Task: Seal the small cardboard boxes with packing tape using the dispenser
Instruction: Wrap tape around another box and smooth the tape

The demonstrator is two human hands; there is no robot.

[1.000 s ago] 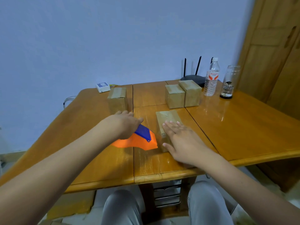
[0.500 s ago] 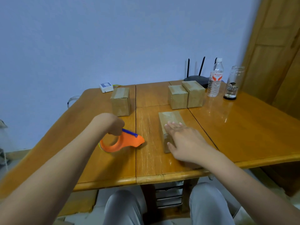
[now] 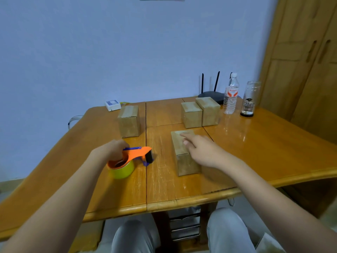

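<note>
The left hand (image 3: pixel 114 150) is curled over the round orange plastic tape dispenser (image 3: pixel 131 157), fingers wrapped into its ring above the yellow-sided roll of packing tape (image 3: pixel 122 169), and holds it on or just above the wooden table (image 3: pixel 273 143); whether the roll touches the wood cannot be told. The dispenser's black cutter end points right, toward the box being worked. The right hand (image 3: pixel 200 152) lies loosely open across the top of the near small brown cardboard box (image 3: pixel 182 157), fingers stretched forward along the lid, gripping nothing.

That box lies lengthwise in front of the person, near the table's front edge and just right of the dispenser, apart from it. Three more small cardboard boxes stand further back: one upright box (image 3: pixel 128 123) on the left, and a pair of boxes (image 3: pixel 200 113) touching side by side on the right. Whether their tops carry tape is hard to read.

The box is probably light and would slide on the glossy wood, so a flat palm pressing down on the lid looks like the sound hold. Its flaps are likely to give under heavy pressure. The dispenser looks stiff and light, best held through its ring, well clear of the cutter.

Behind the boxes are a black router (image 3: pixel 211 94), a clear plastic water bottle (image 3: pixel 231 95), a glass jar (image 3: pixel 249 99) and a small white device (image 3: pixel 113 105).
</note>
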